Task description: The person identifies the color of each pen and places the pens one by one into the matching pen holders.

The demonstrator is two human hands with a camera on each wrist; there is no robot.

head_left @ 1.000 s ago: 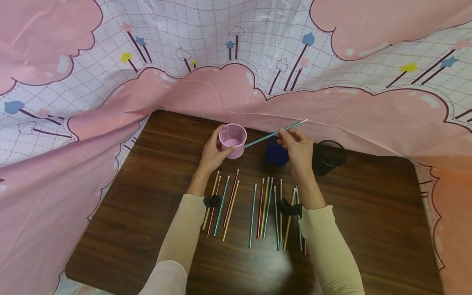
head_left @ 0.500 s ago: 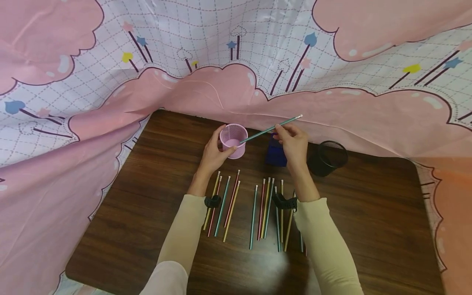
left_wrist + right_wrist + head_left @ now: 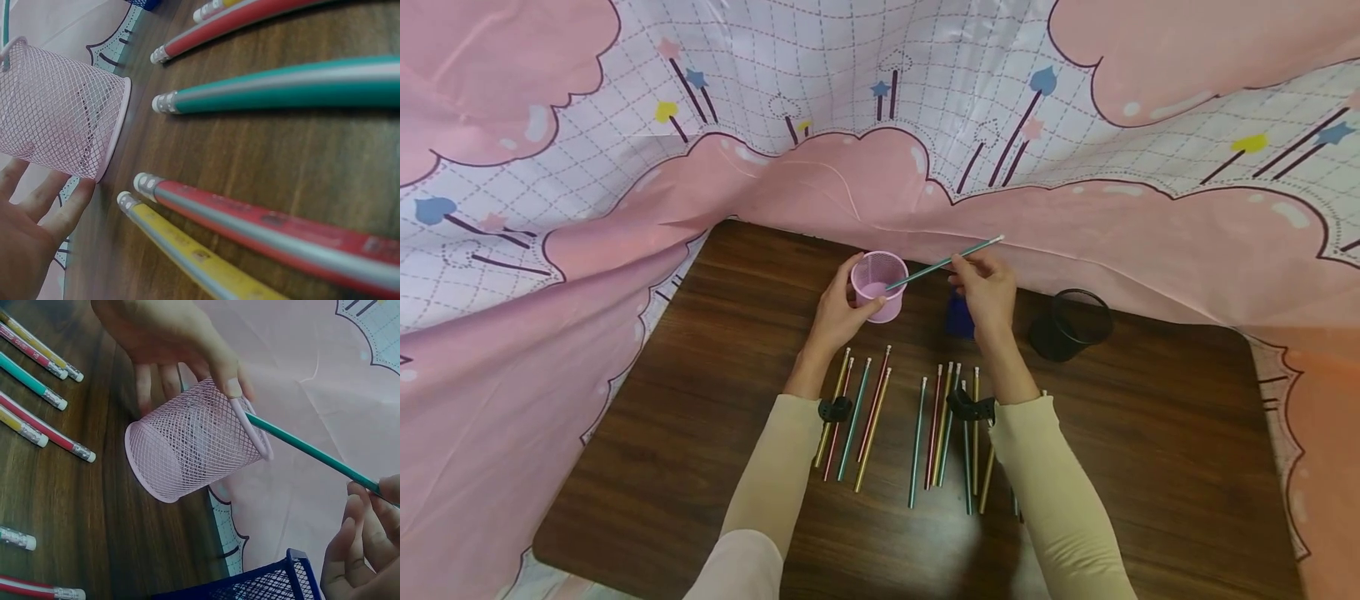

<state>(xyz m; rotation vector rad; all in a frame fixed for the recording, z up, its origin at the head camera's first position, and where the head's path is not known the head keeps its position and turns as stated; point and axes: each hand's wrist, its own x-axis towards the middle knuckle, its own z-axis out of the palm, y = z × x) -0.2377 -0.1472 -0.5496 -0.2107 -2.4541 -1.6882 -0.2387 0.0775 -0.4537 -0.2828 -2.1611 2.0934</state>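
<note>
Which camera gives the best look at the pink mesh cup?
The right wrist view: the pink cup appears large, base and rim both visible, the left hand covering only a little. The head view looks down into it, but smaller; the left wrist view cuts it off at the left edge.

- Brown wood-grain table [image 3: 1180,442]
- One o'clock from its centre: blue mesh box [image 3: 959,320]
- Two o'clock: round black mesh cup [image 3: 1052,340]
- Nine and four o'clock: red, gold, teal pencils [image 3: 853,420]
</note>
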